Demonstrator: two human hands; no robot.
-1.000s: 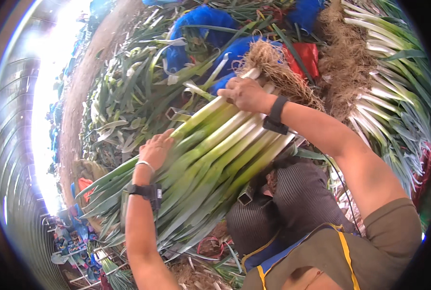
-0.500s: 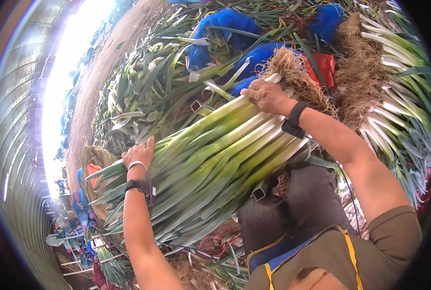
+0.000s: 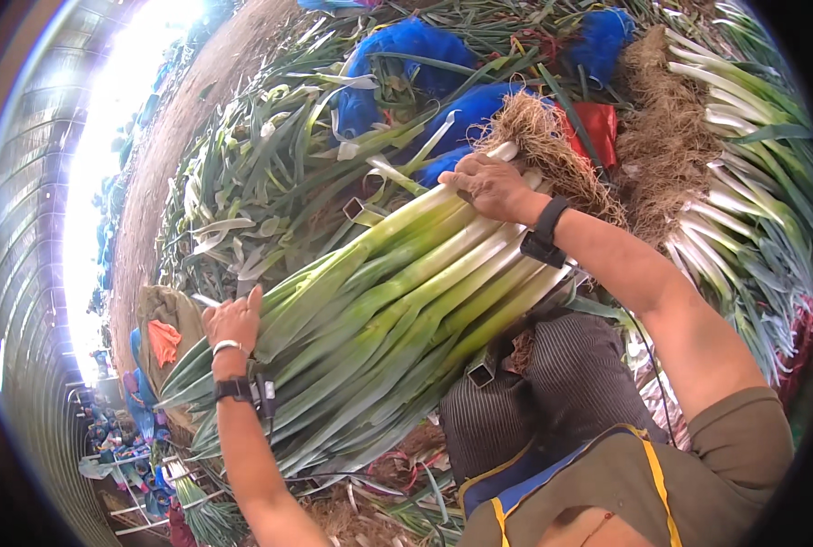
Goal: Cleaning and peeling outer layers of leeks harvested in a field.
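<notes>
a thick bundle of long green-and-white leeks (image 3: 397, 273) slants across what seems a grey square-tube metal frame (image 3: 481, 372), past its edges. the bare right hand (image 3: 495, 188) has its fingers curled over the white stalks (image 3: 484, 246); the bare left hand (image 3: 232, 323) touches the leafy end (image 3: 306, 401), its grip impossible to tell. the step looks like leaf-straightening; the next move calls for a steady root-end hold.

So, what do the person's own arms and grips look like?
Left grip and right grip wear no gloves. The left arm has a pale bracelet and black strap; the right arm, a black band and short olive sleeve, with a thin dark cable alongside.
</notes>
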